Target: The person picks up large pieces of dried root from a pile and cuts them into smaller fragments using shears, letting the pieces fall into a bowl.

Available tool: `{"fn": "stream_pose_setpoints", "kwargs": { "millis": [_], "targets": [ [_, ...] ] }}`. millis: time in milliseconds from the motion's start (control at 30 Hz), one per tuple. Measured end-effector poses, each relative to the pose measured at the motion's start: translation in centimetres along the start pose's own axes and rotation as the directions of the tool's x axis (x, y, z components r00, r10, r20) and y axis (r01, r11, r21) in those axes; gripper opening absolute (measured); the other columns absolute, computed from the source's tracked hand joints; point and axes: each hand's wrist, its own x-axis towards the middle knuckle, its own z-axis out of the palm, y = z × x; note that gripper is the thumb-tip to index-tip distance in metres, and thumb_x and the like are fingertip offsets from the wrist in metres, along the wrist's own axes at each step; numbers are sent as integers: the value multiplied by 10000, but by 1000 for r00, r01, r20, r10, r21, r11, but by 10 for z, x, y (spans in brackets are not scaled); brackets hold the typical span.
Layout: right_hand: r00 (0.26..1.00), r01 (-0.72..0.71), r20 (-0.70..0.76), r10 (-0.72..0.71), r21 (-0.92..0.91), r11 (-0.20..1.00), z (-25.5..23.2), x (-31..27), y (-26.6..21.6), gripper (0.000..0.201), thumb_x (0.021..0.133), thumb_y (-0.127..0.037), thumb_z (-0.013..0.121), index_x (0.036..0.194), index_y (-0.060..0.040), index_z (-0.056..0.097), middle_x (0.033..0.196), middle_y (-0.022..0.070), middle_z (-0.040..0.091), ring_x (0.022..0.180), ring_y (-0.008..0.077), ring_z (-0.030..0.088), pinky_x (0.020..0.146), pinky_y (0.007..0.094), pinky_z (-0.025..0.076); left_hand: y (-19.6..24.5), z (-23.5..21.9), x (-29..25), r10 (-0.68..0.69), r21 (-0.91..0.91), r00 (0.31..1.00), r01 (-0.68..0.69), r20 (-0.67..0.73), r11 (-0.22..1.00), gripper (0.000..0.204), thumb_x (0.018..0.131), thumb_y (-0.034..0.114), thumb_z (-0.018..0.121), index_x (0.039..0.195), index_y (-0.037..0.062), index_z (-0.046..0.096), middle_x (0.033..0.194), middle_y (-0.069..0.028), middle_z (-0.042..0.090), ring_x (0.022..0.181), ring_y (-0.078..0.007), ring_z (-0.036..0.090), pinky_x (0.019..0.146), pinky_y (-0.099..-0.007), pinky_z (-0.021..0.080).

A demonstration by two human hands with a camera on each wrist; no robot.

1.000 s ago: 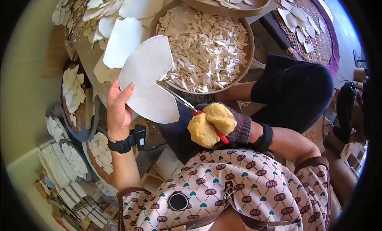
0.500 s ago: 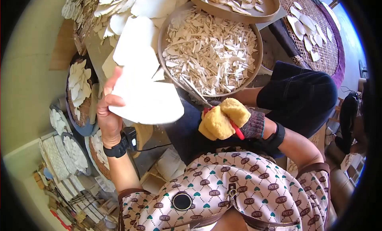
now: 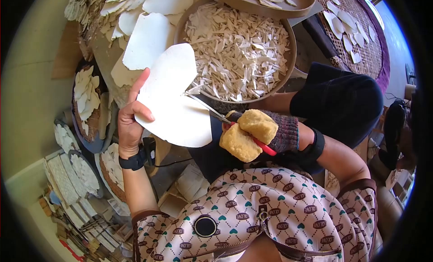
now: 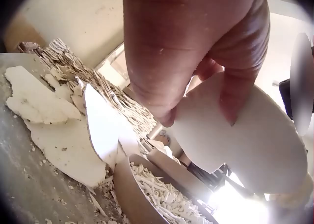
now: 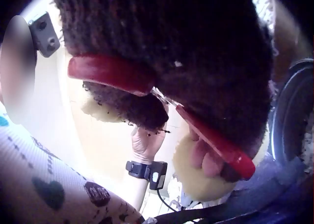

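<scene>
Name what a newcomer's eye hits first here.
Likely the two yellow, spongy-looking pads on the gloved right hand, which grips red-handled metal scissors. Next, the notched, bright white sheet in the left hand, the blades at its notch. Beyond it, a round, brownish tray heaped with thin, whitish shards.

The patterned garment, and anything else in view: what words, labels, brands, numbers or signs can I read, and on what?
"LOVE": repeated in brown badges on the patterned garment; a leading letter, perhaps O or Q, is too small to settle.
Black wrist device: pale mark, too blurred to read.
</scene>
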Motion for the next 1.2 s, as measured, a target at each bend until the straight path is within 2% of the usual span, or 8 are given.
{"fn": "stream_pose_setpoints", "kwargs": {
  "millis": [267,367,500,600,667,767,1100,1200],
  "targets": [
    [992,37,-106,-67,-261,965,10,2,13,254,930,-141,545,1149,-13,564,1158,95,598,1017,147,597,922,301,480,-14,-6,3,-36,41,997,33,72,999,290,833,123,553,546,139,511,1464,-137,340,1355,-329,293,1105,-449,202],
    [981,12,-193,-10,12,1000,11,2,29,261,877,-125,623,1105,-3,592,1112,101,623,988,160,614,908,306,491,-16,2,3,-52,-138,998,56,32,989,224,798,109,540,576,134,545,1471,-147,321,1351,-312,304,1100,-415,238],
    [973,-126,-207,105,-94,988,12,4,7,256,862,-106,638,1086,13,601,1080,120,639,974,180,625,882,319,506,-20,2,-1,-91,-273,996,90,12,958,280,775,136,554,1050,94,591,1448,-128,351,1306,-298,367,1096,-421,266],
    [977,152,-130,-171,-144,978,-5,12,55,217,895,-90,569,1070,33,602,1051,136,647,961,196,631,846,338,519,-36,1,-6,154,-328,988,-142,9,934,516,843,168,552,1328,36,438,1386,-135,421,1276,-293,404,1104,-435,254],
    [922,195,-342,-181,6,981,-2,13,68,266,868,-80,591,1114,15,569,1069,128,629,992,224,609,871,339,490,-33,5,-13,121,-251,967,-177,-224,952,461,907,188,536,1310,-13,436,1341,-144,468,1286,-294,388,1118,-449,224],
    [889,250,-444,-113,264,931,-7,16,60,303,855,-70,604,1146,-8,546,1088,115,613,1032,241,587,902,337,458,-15,5,-19,-311,-465,805,49,-506,884,337,903,118,535,1213,-13,525,1219,-97,560,1126,-222,527,998,-399,386],
    [953,-133,-219,208,316,939,0,3,34,275,880,-115,629,1136,-38,569,1131,80,604,1020,173,597,935,308,457,-12,17,-20,-367,-402,825,189,-430,896,377,894,73,546,1253,-17,474,1198,-103,565,1095,-192,545,953,-330,412],
    [965,-197,-231,124,-329,923,1,3,19,337,812,-201,705,1085,-45,583,1041,90,637,942,183,618,875,318,478,-11,18,-19,-373,-393,833,209,-408,896,365,890,73,554,1237,-9,475,1186,-100,569,1077,-177,548,944,-311,414]
  ]
}}
